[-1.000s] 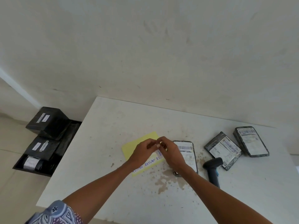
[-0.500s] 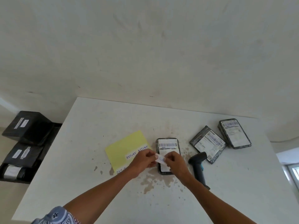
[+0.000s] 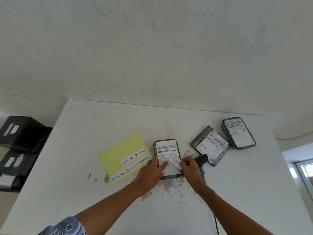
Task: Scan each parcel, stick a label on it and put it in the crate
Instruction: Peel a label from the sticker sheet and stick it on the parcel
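A dark wrapped parcel (image 3: 166,150) with a white barcode sheet lies flat mid-table. My right hand (image 3: 188,168) pinches a small white RETURN label (image 3: 175,161) at its right end, tilted over the parcel's lower half. My left hand (image 3: 150,172) rests on the parcel's near left corner, its fingertips pressing the label's left end. A yellow backing sheet (image 3: 122,150) with several RETURN labels lies to the left. Two more parcels, one (image 3: 210,145) and another (image 3: 238,133), sit at the right. The black crate (image 3: 42,143) holding several parcels stands on the floor at the left.
A black handheld scanner (image 3: 201,159) with a cable lies just right of my right hand, partly hidden by it. The white table (image 3: 101,119) has brown stains near my hands. A plain wall runs behind the table's far edge.
Both hands carried the peeled label from above the yellow sheet down and right onto the parcel. The camera view shifted, so the table sits further left.
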The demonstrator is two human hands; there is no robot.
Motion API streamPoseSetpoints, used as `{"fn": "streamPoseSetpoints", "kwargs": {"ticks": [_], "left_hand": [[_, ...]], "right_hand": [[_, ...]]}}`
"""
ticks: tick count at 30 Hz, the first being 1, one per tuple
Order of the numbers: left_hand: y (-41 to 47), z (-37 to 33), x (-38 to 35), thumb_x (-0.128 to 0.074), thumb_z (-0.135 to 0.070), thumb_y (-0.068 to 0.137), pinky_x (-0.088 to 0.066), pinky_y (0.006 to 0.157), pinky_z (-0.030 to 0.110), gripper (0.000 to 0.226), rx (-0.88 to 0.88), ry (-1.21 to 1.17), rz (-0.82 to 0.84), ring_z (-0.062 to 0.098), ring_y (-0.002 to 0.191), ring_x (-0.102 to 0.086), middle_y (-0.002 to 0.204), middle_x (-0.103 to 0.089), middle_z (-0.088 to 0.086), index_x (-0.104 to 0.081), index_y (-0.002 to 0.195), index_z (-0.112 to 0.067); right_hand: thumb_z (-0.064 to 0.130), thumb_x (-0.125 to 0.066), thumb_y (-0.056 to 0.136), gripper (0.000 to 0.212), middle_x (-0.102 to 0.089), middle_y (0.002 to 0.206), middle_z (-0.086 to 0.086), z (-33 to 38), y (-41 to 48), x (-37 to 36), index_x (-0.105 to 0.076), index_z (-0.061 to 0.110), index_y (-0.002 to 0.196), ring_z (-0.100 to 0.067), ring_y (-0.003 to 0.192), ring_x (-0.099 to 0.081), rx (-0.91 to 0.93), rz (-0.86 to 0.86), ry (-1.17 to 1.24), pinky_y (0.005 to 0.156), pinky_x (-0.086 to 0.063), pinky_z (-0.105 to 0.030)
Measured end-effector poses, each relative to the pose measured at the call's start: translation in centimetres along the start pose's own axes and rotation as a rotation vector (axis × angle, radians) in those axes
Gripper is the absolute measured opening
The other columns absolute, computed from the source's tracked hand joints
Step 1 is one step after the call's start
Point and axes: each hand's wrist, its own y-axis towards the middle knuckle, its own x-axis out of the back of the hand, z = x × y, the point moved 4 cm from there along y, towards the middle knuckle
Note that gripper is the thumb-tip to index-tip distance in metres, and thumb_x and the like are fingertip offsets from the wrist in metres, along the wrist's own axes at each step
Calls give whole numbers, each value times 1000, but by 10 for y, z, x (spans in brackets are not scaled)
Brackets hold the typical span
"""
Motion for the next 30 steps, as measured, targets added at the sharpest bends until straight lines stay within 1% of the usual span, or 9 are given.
{"fn": "streamPoseSetpoints", "kwargs": {"ticks": [5,9,11,13,18,23,25,28,30], "left_hand": [[4,7,3,-47,-24,98,-55,79,36,61,97,-142,-91,22,118,-42,132,-29,6,-26,155,-19],[7,11,6,-48,-29,94,-53,90,41,55,70,-102,-166,27,134,-37,160,-14,5,-40,148,-20],[12,15,6,-48,-34,92,-42,106,46,61,60,-65,-140,29,146,-24,166,-4,3,-34,151,-21],[18,19,8,-47,-40,90,-32,114,50,73,62,-50,-67,28,151,-13,167,5,0,-19,156,-23],[30,23,18,-53,-48,87,-37,109,53,92,60,-39,26,27,150,-15,166,11,-4,0,158,-23],[30,21,19,-58,-49,87,-50,100,44,104,87,-118,10,24,153,-9,164,20,-4,11,157,-17],[29,22,19,-60,-49,87,-50,101,43,105,92,-160,9,22,153,-10,164,21,-5,10,158,-17],[28,24,23,-63,-42,87,-51,96,36,99,33,-183,8,14,150,-19,165,17,-7,1,159,-18],[26,28,24,-62,-40,89,-49,98,36,90,-5,-149,4,13,149,-23,166,10,-7,-10,159,-20]], "right_hand": [[14,-55,98,3,-64,96,-1,-1,6,-1,-57,14,96,-18,76,-60,-40,-19,109,68,-59,-32],[14,-55,97,5,-64,94,-7,0,12,-6,-58,13,93,-17,73,-55,-19,-20,140,68,-52,-32],[15,-54,96,5,-64,95,-10,1,15,-11,-57,12,93,-17,75,-55,-16,-13,147,69,-51,-34],[17,-54,96,5,-65,95,-9,1,17,-15,-56,14,92,-17,76,-58,-17,-5,132,70,-53,-33],[19,-53,96,5,-65,96,-6,-1,23,-18,-56,17,93,-15,77,-62,-38,16,112,64,-52,-27],[20,-51,98,7,-65,96,-4,6,27,-18,-55,18,92,-16,78,-63,-29,19,90,62,-53,-25],[19,-50,98,7,-65,97,-5,8,29,-18,-55,16,93,-17,78,-62,-23,17,72,64,-53,-28],[20,-50,99,8,-64,92,-1,12,32,-18,-54,16,92,-12,73,-60,-18,2,46,52,-48,-17],[20,-51,99,9,-62,90,0,15,32,-18,-54,18,91,-10,69,-58,-8,-8,23,47,-43,-13]]}}
